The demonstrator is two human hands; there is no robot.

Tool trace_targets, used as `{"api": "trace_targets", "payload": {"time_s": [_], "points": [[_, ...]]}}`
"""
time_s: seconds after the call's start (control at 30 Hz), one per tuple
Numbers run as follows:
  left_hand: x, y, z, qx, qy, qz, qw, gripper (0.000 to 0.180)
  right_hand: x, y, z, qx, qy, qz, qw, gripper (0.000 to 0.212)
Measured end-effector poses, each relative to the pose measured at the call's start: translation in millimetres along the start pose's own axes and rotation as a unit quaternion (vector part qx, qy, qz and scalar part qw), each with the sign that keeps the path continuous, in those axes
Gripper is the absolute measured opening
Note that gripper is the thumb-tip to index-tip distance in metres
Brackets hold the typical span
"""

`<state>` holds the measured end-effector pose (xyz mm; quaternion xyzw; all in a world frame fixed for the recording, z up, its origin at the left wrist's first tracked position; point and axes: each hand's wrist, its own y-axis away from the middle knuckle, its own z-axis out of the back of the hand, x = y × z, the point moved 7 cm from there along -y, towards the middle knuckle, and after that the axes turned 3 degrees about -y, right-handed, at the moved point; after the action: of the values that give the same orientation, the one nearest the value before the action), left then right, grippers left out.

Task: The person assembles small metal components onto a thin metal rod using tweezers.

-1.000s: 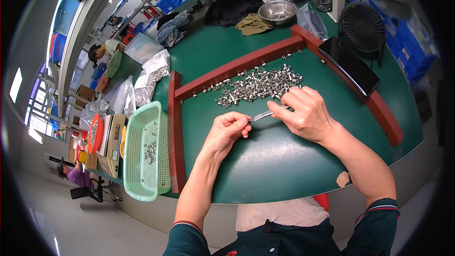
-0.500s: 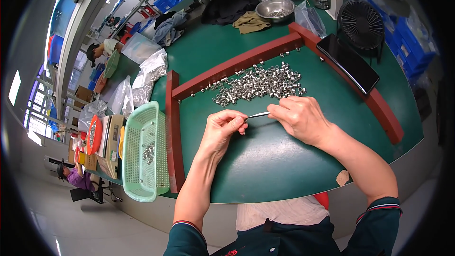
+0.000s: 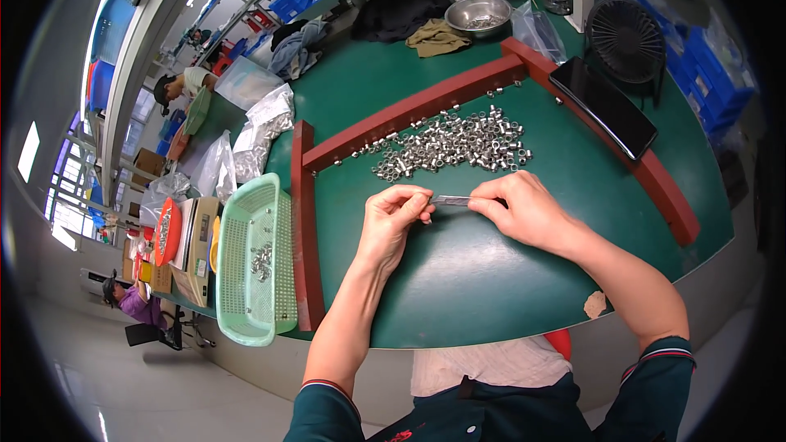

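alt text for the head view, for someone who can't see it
Two bare hands meet over a green table: the right hand holds a thin metal tool toward the left hand fingertips. A pile of small metal rings lies beyond.

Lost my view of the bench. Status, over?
Left hand and right hand pinch a thin metal tool between them. Metal rings heaped just beyond. Nothing in the way.

Two hands at work: left hand (image 3: 395, 214), right hand (image 3: 524, 211). One thin metal tool (image 3: 452, 200) between them. One heap of small metal rings (image 3: 455, 146), too many to count. One green mesh basket (image 3: 252, 260), few rings inside. One steel bowl (image 3: 478, 15). One black fan (image 3: 625, 36). One dark phone (image 3: 604, 106). Two other people (image 3: 182, 85) further off.
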<state>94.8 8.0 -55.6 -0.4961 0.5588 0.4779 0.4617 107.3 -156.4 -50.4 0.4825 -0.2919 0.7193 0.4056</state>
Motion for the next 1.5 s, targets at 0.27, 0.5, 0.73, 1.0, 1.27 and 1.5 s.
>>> {"api": "trace_targets", "payload": {"time_s": [0.27,0.5,0.73,1.0,1.27,1.5], "points": [[9,0,-4,0.043,0.095,0.083,0.991,0.016,48,22,13,-0.23,0.32,0.337,0.855,0.017],[9,-1,-2,0.066,0.111,0.059,0.99,0.016,38,17,8,-0.192,0.272,0.287,0.898,0.012],[4,-1,-1,0.02,0.071,0.014,0.997,0.013,26,15,0,-0.158,0.158,0.194,0.955,0.014],[-4,0,1,-0.022,0.008,-0.075,0.997,0.012,-5,8,-29,0.034,-0.226,-0.079,0.97,0.024],[-16,2,-1,-0.049,-0.071,-0.162,0.983,0.008,1,31,-59,0.165,-0.551,-0.286,0.767,0.029],[-14,-3,1,-0.029,-0.064,-0.134,0.988,0.009,-4,25,-49,0.165,-0.478,-0.26,0.823,0.03]]}}
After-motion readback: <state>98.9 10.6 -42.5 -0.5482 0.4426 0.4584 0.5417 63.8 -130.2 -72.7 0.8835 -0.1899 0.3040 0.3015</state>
